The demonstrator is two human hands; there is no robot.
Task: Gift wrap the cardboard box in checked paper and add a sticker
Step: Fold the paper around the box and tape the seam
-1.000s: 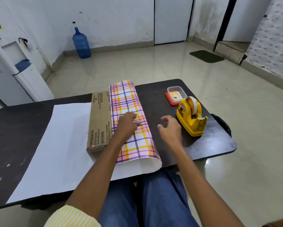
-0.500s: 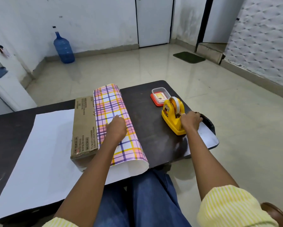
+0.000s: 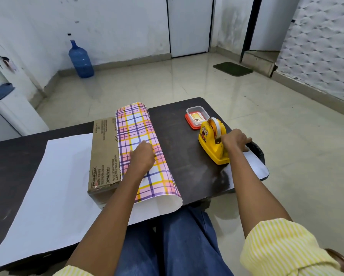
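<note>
Cardboard box printed "NOT FOR RETAIL SALE" midway along the worktop, checked paper folded over its right side, left hand pressing the paper with relaxed fingers, right hand with fingers curled on the yellow tape dispenser near the right edge.

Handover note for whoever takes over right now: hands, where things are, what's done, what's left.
Left hand: flat, pressing the checked paper flap down on the cardboard box.
Right hand: at the cutter end of the tape dispenser; any grip on tape is not visible.
Done: one flap folded over the box; the rest of the sheet lies white side up beyond the box's other side.
Left: tape the flap, wrap the other side, close the ends, add the sticker. Small tub behind the dispenser may hold it.
</note>
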